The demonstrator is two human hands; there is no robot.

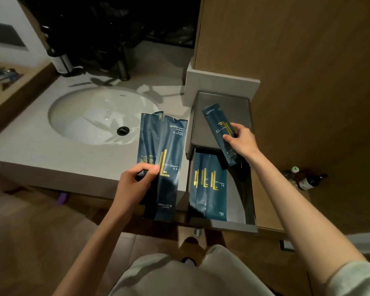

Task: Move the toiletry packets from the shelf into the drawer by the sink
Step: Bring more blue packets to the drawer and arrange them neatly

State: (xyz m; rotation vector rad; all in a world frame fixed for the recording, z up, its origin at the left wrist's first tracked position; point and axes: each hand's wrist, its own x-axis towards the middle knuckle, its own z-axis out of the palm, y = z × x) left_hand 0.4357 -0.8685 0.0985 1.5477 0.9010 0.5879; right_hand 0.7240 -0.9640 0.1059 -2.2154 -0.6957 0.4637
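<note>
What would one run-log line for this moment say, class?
left hand: holds two packets over counter | right hand: holds one packet over drawer | drawer: open, packets inside

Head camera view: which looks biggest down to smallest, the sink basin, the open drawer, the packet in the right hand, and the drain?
1. Sink basin
2. Open drawer, somewhat smaller, though nearer the camera, so unsure
3. Packet in the right hand
4. Drain, clearly smallest

Dark blue packets (208, 184) bear gold bar marks; grey drawer (251, 218), white sink (79, 116), brown wood wall (308, 60).
</note>
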